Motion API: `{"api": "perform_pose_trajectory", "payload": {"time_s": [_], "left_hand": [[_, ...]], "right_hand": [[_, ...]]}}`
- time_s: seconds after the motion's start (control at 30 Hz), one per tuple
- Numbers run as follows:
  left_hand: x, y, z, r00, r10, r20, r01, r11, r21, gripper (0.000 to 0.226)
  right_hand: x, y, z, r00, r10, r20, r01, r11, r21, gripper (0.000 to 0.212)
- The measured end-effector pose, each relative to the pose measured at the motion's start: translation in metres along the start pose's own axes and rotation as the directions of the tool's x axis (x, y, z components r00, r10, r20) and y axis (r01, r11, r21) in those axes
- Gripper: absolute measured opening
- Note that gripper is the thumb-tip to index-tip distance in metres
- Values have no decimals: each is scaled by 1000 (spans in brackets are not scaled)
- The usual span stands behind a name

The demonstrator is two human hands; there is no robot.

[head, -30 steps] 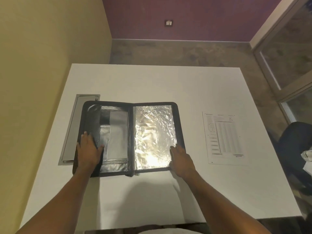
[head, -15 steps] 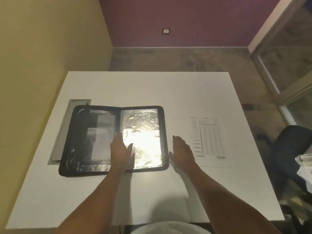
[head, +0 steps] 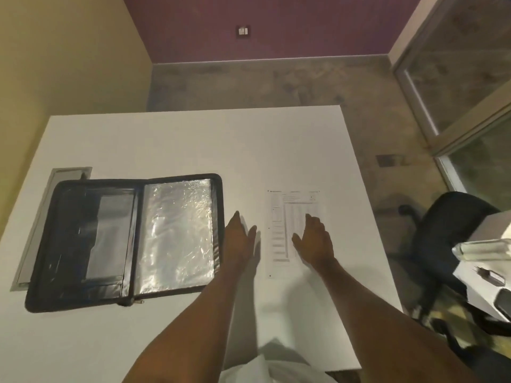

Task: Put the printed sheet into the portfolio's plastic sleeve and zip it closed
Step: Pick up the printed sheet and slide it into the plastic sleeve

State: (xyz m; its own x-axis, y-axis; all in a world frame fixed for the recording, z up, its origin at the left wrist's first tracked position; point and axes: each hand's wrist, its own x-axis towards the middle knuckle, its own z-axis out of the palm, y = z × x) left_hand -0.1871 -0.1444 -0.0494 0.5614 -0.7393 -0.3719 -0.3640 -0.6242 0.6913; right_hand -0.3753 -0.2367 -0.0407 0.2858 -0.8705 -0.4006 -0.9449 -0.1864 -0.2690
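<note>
Two hands in shot, both open and holding nothing. The left hand (head: 239,239) has its fingers straight and together, over the bare strip of tabletop (head: 166,145) between the portfolio (head: 219,217) and the printed sheet (head: 279,239). It's just beside the portfolio's right border and not on either of them, as far as I can see. The right hand (head: 315,241) is over the middle of the sheet, palm down, fingers loosely spread and the thumb sticking out to the left. Can't tell whether it's actually touching the paper or just floating above it.

The sheet lies flat toward the right edge of the tabletop, printed side up, with some kind of table or form on it, too blurry to read. It's well apart from the portfolio.

The portfolio lies spread open on the left side of the tabletop, close to the left edge. The plastic sleeve (head: 177,233) is on its right half, crinkly and catching a lot of glare. The left half has dark pockets. The zipper pull (head: 132,292) sits at the bottom of the spine, on the side nearest the person.

The portfolio's far left corner overlaps a grey panel (head: 41,217) set into the tabletop along the left edge. There's a black office chair (head: 448,225) on the floor off the right edge.
</note>
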Motion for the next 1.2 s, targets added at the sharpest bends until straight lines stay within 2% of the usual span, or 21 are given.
{"api": "perform_pose_trajectory", "payload": {"time_s": [0.23,0.3,0.43,0.57,0.77,0.83,0.93,1.03,1.1,1.2], "left_hand": [[7,23,59,989,-119,87,117,993,23,71],[4,29,70,988,-143,59,141,989,37,65],[-9,43,90,983,-185,10,181,972,149,74],[-13,55,105,965,-253,-70,259,962,89,82],[-1,62,111,949,-278,-148,292,953,85,78],[8,65,110,935,-327,-134,345,928,143,78],[22,68,106,877,-466,-115,479,863,161,59],[31,66,103,818,-571,-70,575,809,122,64],[35,64,101,796,-603,-47,605,793,74,67],[38,61,99,809,-587,21,587,809,28,60]], "right_hand": [[32,38,-6,996,90,-17,-88,994,69,62],[39,40,-6,991,137,5,-137,988,70,63],[48,39,-2,973,227,40,-231,965,121,57],[50,37,4,963,267,16,-266,950,162,46],[48,37,13,959,282,-12,-267,921,282,62],[48,40,13,960,279,-17,-260,913,313,70],[48,44,12,959,282,-20,-258,903,344,78],[48,48,9,965,263,-17,-241,907,344,81],[47,49,8,969,244,-21,-223,914,339,80],[46,52,6,975,219,-24,-199,920,337,79]]}}
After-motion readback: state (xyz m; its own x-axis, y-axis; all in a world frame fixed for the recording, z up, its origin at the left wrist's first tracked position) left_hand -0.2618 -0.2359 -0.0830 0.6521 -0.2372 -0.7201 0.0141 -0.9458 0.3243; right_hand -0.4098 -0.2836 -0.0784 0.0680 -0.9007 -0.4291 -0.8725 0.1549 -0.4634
